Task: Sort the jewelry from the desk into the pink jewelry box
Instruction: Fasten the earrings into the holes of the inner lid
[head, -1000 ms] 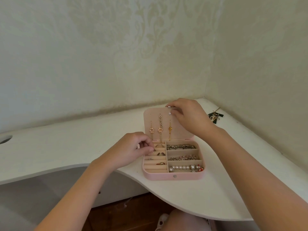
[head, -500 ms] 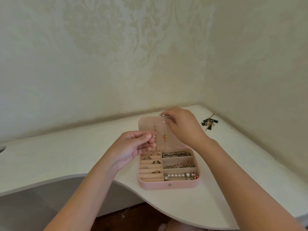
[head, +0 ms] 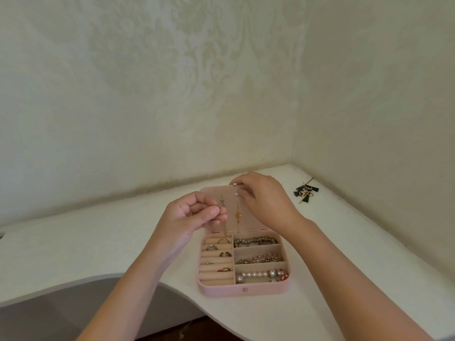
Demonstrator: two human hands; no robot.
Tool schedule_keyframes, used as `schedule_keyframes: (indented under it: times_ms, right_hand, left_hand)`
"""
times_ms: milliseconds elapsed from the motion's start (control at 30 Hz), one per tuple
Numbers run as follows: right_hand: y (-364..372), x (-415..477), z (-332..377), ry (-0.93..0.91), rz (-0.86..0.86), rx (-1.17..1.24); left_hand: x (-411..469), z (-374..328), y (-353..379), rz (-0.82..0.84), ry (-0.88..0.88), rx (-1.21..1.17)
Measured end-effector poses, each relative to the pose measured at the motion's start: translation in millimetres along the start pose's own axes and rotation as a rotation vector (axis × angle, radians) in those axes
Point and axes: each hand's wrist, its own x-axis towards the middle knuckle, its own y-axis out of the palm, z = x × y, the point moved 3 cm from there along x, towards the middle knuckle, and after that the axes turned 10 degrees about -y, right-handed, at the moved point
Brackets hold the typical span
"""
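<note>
Now the left hand (head: 189, 217) pinches a tiny earring (head: 218, 206) by the box lid (head: 230, 212), which the right hand (head: 263, 198) grips. It could slip and drop on the bench (head: 98, 242) if fingers (head: 213, 214) loosen.

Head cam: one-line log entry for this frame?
left hand: pinches small earring by lid | right hand: holds lid's top edge | pink jewelry box: open, part filled | tassel earrings: on desk, unsorted
</note>
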Motion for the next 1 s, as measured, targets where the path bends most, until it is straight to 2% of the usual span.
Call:
schedule_keyframes:
  times_ms: [433,600,667,1000]
  right_hand:
    - [-0.4,1.4,1.3,0.025,0.027,0.008]
    - [-0.6,2.4,1.7,0.04,0.046,0.004]
    - [-0.6,2.9,1.8,0.042,0.049,-0.001]
    - [-0.2,2.4,2.3,0.051,0.038,0.0]
  left_hand:
    - [-1.0,3.3,-11.5,-0.192,0.189,0.188]
    - [1.5,13.3,-22.7,-0.355,0.327,0.531]
    - [0.7,15.5,-26.1,-0.405,0.362,0.592]
    - [13.2,20.7,-17.3,-0.37,0.193,0.256]
